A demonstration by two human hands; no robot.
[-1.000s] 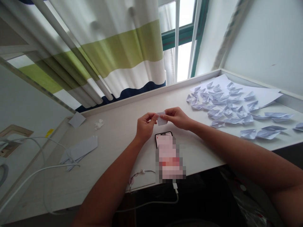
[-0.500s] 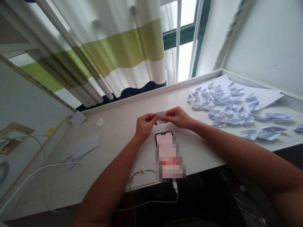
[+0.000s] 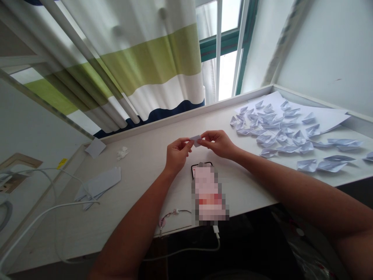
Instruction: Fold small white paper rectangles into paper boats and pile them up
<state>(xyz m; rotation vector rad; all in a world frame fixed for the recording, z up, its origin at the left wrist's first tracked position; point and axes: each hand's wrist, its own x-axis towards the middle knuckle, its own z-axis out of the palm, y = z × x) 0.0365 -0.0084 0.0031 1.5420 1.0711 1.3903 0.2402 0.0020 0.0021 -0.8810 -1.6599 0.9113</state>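
I see less of the white paper (image 3: 196,140) than a second ago, and it tilts more. It lies between my two hands: left hand (image 3: 177,154) pinching its left end, right hand (image 3: 219,144) its right, thumbs against fingers, between the phone (image 3: 207,186) and the surface's (image 3: 142,167) far edge.

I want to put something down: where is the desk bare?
Bare patches: between the crumpled paper and the left hand; between the phone and the right forearm. Crowded: the right end, with folded papers and loose sheets; the left, where a cable crosses stacked paper.
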